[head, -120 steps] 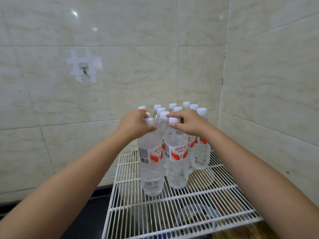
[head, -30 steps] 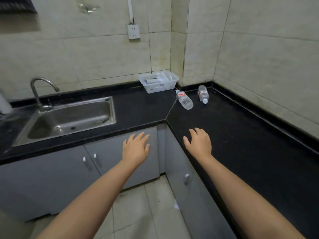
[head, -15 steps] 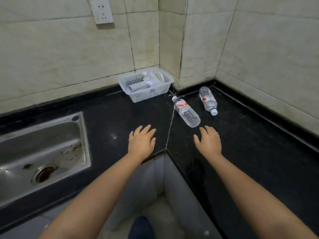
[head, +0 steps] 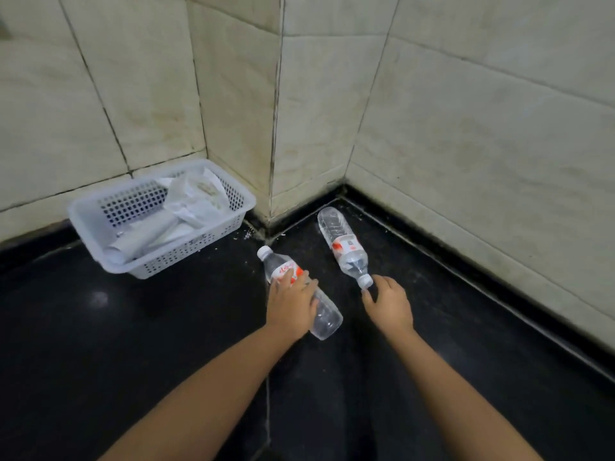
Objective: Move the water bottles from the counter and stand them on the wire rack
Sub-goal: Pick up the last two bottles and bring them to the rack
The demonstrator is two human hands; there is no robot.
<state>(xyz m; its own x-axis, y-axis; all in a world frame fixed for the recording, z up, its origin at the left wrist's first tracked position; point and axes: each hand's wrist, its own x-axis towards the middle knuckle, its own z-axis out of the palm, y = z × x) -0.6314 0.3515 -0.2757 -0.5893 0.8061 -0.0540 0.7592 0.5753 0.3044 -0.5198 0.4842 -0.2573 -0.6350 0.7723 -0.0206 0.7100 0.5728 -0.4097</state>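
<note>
A: Head view, nearest first: two bare forearms reach over the black counter [head: 133,327] toward its back corner. What are the hands doing?

B: The left hand [head: 290,306] lies across the middle of the nearer bottle [head: 301,291], fingers curling around its body, thumb side hidden, so I'd call it a closing grasp, not yet a lift. The right hand [head: 390,302] sits at the white cap [head: 365,280] of the farther bottle [head: 342,246], fingers spread and bent, fingertips just touching or nearly so; nothing is clamped there.

A: And the bottles themselves?

B: Both lie on their sides on the counter, near the inner corner where the tiled walls meet. The nearer one points its cap away, the farther one points its cap at the person.

A: Anything beyond?

B: A white perforated basket [head: 213,241] with papers stands against the back wall, left of the corner.

A: Progress?

B: The wire rack is out of sight. These two still need picking up, carrying and standing upright; I see no others on the counter.
</note>
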